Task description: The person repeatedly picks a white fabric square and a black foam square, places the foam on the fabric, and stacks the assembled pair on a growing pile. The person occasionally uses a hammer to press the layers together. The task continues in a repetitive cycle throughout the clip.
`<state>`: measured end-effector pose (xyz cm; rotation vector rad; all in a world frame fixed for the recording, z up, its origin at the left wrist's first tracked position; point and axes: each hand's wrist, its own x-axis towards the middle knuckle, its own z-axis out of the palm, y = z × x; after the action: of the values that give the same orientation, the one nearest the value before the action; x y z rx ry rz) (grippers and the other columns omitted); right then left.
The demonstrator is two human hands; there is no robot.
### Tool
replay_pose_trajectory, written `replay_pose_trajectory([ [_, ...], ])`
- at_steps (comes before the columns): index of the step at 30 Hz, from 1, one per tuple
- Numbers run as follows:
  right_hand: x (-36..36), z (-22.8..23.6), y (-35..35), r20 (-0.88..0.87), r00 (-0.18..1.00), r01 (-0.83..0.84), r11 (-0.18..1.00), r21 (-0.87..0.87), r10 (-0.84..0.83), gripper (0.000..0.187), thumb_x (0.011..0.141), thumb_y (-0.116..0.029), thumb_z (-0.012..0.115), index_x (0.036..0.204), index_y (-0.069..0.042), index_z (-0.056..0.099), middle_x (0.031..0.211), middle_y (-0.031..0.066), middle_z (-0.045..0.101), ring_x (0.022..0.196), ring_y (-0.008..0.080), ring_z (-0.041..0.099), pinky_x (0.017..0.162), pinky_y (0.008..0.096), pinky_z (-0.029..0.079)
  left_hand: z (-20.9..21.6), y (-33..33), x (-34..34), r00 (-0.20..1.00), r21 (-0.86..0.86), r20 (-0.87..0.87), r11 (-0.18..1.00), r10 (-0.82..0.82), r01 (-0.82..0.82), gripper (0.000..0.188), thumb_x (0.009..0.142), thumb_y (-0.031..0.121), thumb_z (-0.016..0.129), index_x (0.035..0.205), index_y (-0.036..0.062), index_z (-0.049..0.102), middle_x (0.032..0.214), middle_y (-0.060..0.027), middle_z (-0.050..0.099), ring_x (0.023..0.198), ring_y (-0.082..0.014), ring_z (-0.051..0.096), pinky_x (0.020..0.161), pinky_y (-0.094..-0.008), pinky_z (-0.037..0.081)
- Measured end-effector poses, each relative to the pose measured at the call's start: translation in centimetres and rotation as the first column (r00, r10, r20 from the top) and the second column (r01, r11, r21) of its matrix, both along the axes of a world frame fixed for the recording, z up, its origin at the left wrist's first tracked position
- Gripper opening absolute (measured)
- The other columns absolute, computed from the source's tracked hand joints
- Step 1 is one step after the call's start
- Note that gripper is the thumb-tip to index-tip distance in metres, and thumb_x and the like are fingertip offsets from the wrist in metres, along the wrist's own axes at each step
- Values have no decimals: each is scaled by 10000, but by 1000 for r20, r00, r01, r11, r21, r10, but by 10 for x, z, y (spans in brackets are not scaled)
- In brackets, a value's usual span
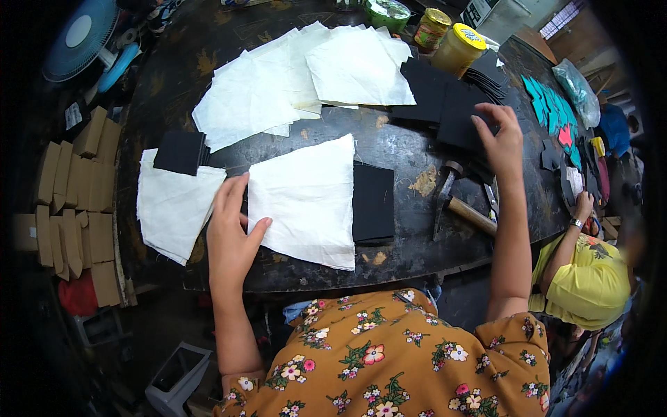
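Observation:
A white cloth piece (302, 208) lies in front of me on the dark table, partly over a black rectangular piece (374, 203) that sticks out at its right. My left hand (233, 226) rests at the cloth's left edge, fingers stretched and thumb apart on it. To that hand's left is a small stack of white cloth pieces (172, 208), with black pieces (182, 153) on its far edge. My right hand (501, 135) is raised at the black pieces (458, 115) on the far right, fingers curved and thumb apart, nothing visible in them. Whether its fingertips touch them is unclear.
Fanned white cloths (257, 87) cover the far middle. A hammer (469, 214) and scissors (492, 198) lie near my right forearm. Behind stand a yellow-lidded jar (458, 50), another jar (432, 29) and a green tub (388, 15). A person in yellow (590, 278) works at right, near teal pieces (549, 104).

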<state>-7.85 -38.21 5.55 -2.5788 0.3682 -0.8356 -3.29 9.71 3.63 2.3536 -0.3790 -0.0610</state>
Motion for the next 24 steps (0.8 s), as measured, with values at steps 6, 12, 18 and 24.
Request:
replay_pose_trajectory([
  [6, 11, -4, -34, -265, 959, 75, 993, -95, -98, 714, 813, -443, 925, 1374, -60, 705, 1183, 169, 678, 1092, 331, 690, 949, 435, 562, 0, -35, -10, 936, 82, 342, 995, -87, 63, 525, 820, 82, 855, 1325, 59, 712, 1407, -140, 628, 1282, -366, 593, 1112, -492, 444],
  [12, 30, -15, -47, -210, 974, -65, 993, 97, 84, 413, 822, -206, 922, 994, -28, 592, 975, 84, 631, 937, 213, 621, 867, 358, 526, -34, -69, -6, 864, 29, 77, 867, -498, 497, 961, 790, 404, 907, 1605, 98, 499, 1609, -180, 542, 1546, -384, 435, 1302, -524, 292],
  [18, 18, -20, -63, 296, 942, -335, 432, 837, 158, 429, 1017, -102, 753, 1413, -80, 591, 1137, 16, 677, 960, 95, 667, 857, 249, 546, -37, -60, -10, 840, -22, 120, 844, -530, 536, 1227, 624, 503, 982, 1648, 111, 431, 1648, -187, 500, 1581, -388, 391, 1321, -551, 256],
  [24, -14, -2, -31, 313, 943, -334, 372, 866, 116, 439, 1060, -92, 654, 1493, -113, 587, 1177, 19, 689, 971, 94, 686, 847, 279, 582, -30, -67, -1, 869, -141, 121, 858, -480, 494, 673, 885, 258, 825, 1501, 84, 617, 1595, -173, 550, 1475, -379, 505, 1255, -543, 348],
])
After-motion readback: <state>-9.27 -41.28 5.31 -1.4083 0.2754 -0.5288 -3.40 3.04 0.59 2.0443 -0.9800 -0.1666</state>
